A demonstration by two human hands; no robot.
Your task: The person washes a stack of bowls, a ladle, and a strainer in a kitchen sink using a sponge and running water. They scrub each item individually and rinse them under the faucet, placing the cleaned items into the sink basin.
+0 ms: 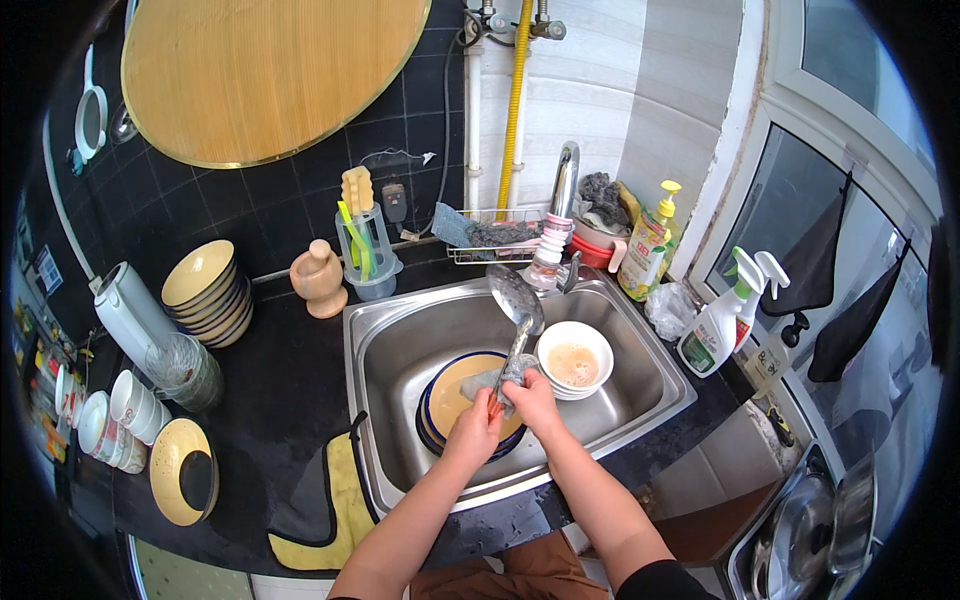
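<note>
Over the sink (pixel 390 330) I hold a metal slotted spoon (pixel 517 300), its bowl pointing up and away toward the faucet. My left hand (pixel 474 432) is closed round the reddish end of its handle. Closed on a greyish wet cloth (pixel 519 369), my right hand (pixel 534 402) presses it around the handle just above. Below my hands, stacked cream plates with dark blue rims (pixel 455 388) lie in the sink, partly hidden by them. To the right stands a stack of white bowls (pixel 547 346), the top one holding cloudy, foamy liquid.
The faucet (pixel 565 180) rises behind the sink. A yellow-topped pump bottle (pixel 650 245) and spray bottles (pixel 715 325) stand right. At left are a yellow-grey cloth (pixel 347 480), wooden mortar (pixel 319 282), stacked bowls (pixel 215 300), cream bowl (pixel 170 470) and white cups (pixel 140 405).
</note>
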